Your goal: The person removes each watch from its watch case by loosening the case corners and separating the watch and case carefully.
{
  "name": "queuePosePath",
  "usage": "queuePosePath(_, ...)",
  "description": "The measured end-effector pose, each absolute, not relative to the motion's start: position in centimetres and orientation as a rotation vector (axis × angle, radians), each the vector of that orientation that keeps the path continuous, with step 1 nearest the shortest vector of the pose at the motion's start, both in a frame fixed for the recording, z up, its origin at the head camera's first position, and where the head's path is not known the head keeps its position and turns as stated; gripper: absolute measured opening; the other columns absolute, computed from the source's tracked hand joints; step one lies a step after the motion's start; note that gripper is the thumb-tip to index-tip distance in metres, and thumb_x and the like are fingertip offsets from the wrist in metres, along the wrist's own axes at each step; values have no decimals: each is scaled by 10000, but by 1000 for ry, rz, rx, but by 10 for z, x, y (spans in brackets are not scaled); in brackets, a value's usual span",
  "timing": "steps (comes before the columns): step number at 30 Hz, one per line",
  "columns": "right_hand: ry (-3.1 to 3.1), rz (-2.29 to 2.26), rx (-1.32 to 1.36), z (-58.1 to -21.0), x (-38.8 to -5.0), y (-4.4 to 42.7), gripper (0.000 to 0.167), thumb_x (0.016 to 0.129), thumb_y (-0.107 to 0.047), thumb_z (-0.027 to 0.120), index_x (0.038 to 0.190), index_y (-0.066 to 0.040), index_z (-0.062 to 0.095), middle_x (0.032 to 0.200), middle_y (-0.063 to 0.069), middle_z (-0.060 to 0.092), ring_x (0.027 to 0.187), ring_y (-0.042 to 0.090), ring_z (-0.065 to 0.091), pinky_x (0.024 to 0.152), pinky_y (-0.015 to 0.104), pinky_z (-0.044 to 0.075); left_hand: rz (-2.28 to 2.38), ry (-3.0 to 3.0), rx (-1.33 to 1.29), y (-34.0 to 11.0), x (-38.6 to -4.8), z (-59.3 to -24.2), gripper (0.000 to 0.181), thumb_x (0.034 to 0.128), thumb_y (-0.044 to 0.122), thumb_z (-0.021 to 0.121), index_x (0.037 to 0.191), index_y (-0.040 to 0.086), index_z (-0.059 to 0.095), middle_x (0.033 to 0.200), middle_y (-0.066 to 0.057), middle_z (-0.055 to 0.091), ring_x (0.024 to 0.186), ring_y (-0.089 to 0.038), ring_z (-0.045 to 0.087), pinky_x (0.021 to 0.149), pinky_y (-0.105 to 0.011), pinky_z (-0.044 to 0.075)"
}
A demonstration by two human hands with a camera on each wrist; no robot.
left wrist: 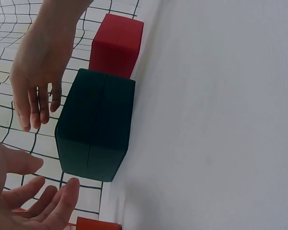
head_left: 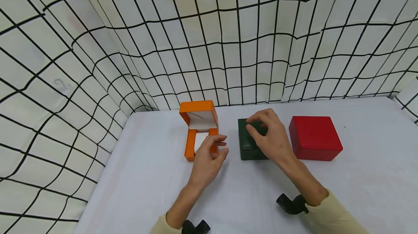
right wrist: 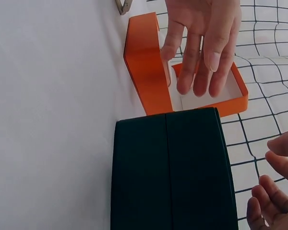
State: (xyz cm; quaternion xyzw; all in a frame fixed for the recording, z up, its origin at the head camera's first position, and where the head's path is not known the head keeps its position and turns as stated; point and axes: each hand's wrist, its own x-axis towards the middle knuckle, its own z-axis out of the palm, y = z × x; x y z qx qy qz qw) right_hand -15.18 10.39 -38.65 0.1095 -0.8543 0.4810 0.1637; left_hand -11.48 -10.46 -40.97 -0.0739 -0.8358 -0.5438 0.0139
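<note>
An orange box [head_left: 198,107] stands with its lid raised, showing a white lining and a white pad [head_left: 200,140] inside. My left hand [head_left: 206,163] hovers at its right front corner, fingers loosely bent, with nothing between them. A closed dark green box [head_left: 247,143] sits in the middle, partly hidden by my right hand [head_left: 274,141]. That hand is above the green box's lid with thumb and fingers apart, holding nothing. In the left wrist view, both hands appear apart from the green box [left wrist: 96,124].
A closed red box [head_left: 315,134] stands right of the green one. All three boxes are on a white-covered table [head_left: 137,183]. Behind and to the left rises a white backdrop with a black net [head_left: 225,41]. A small metal-looking piece [right wrist: 124,5] shows at the right wrist view's top edge.
</note>
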Motion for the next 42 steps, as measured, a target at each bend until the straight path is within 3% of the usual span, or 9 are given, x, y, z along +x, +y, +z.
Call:
queuePosePath(7, -2445, 1344, 284, -389, -154, 114, 195, 925, -108, 768, 1114, -73, 737, 1255, 128, 600, 1203, 289, 538, 962, 499, 512, -1762, -2635, -209, -96, -113, -412, 429, 990, 92, 688, 1406, 76, 583, 1406, -139, 620, 1278, -319, 650, 953, -296, 610)
queuePosePath(16, -2537, 1314, 227, -391, -158, 124, 316, 885, -157, 807, 1167, -47, 717, 1407, 185, 523, 1345, 355, 456, 1065, 604, 483, -1761, -2681, -230, -91, -114, -419, 456, 1001, 128, 680, 1433, 60, 552, 1440, -163, 602, 1281, -335, 652, 988, -361, 602)
queuePosePath(24, -2657, 1288, 181, -395, -160, 129, 491, 873, -265, 808, 1288, -54, 655, 1594, 211, 393, 1469, 414, 357, 1138, 661, 424, -1797, -2710, -200, -88, -111, -421, 475, 1008, 140, 676, 1458, 84, 537, 1472, -131, 592, 1284, -302, 651, 1000, -365, 598)
queuePosePath(33, -2842, 1319, 199, -401, -160, 134, 800, 854, -399, 800, 1501, -63, 473, 1694, 262, 184, 1498, 494, 293, 1134, 715, 401, -1827, -2719, -202, -83, -111, -422, 501, 1013, 144, 666, 1487, 87, 514, 1503, -125, 574, 1289, -297, 662, 997, -374, 597)
queuePosePath(42, -2891, 1332, 253, -406, -159, 134, 925, 828, -479, 826, 1552, -95, 397, 1703, 235, 179, 1491, 475, 311, 1125, 698, 425, -1852, -2698, -215, -80, -111, -428, 521, 1008, 144, 673, 1494, 66, 501, 1512, -177, 565, 1221, -351, 696, 994, -401, 596)
